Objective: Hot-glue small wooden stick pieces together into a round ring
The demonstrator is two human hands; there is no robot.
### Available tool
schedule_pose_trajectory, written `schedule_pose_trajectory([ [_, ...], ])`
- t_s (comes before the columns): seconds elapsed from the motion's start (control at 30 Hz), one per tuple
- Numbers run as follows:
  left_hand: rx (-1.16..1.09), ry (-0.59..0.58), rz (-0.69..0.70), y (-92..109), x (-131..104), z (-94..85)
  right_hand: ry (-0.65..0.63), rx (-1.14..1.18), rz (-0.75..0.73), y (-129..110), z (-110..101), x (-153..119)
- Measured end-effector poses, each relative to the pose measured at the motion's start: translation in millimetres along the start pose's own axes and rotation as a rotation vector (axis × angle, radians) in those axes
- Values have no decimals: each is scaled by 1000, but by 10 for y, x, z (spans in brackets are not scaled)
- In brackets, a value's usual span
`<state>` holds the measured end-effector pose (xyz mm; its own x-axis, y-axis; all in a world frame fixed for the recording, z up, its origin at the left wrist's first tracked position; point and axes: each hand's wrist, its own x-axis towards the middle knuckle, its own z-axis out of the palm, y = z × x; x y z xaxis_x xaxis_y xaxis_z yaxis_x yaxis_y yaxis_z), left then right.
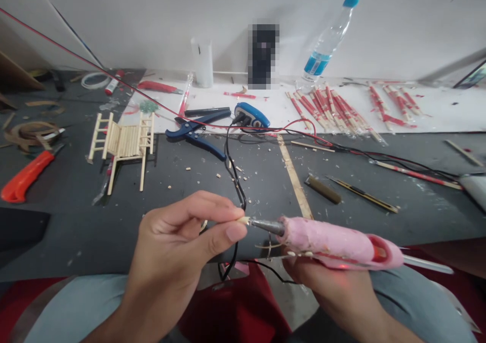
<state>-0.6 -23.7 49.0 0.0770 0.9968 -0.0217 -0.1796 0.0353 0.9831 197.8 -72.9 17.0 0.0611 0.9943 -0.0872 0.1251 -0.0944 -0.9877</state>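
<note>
My left hand (174, 242) pinches a short pale wooden stick piece (243, 220) between thumb and forefinger; its other fingers are curled. My right hand (334, 285) is wrapped round the handle of a pink hot glue gun (326, 238), its red light glowing. The metal nozzle (268, 225) points left and meets the end of the stick piece. A clear glue stick (429, 264) sticks out of the gun's back. Left of my hands, a miniature chair (124, 141) made of thin wooden sticks stands on the dark table.
Blue pipe cutters (201, 134), a blue power socket (252, 116) with black cables, and a craft knife (364, 195) lie beyond my hands. Red-wrapped stick bundles (334, 108) and a water bottle (328, 44) are at the back right. An orange-handled saw (28, 176) lies far left.
</note>
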Motion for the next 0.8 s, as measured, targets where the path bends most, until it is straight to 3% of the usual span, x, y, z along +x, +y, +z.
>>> schedule_pose_trajectory([
  [0.2,15,-18,45,27,3,32,-6,45,2,-51,24,10],
  [0.33,69,45,125,43,7,-16,11,85,55,13,14,-17],
  [0.5,106,150,261,89,55,-142,211,138,200,44,-91,-5],
  [0.57,90,199,238,98,78,-179,305,-50,233,31,-170,55],
  [0.63,38,238,186,92,104,-203,322,-339,119,49,-248,138],
  [0.73,-36,269,97,74,140,-228,175,-806,-122,167,-312,247],
  [0.8,-71,268,62,77,150,-243,84,-1044,-149,270,-313,275],
])
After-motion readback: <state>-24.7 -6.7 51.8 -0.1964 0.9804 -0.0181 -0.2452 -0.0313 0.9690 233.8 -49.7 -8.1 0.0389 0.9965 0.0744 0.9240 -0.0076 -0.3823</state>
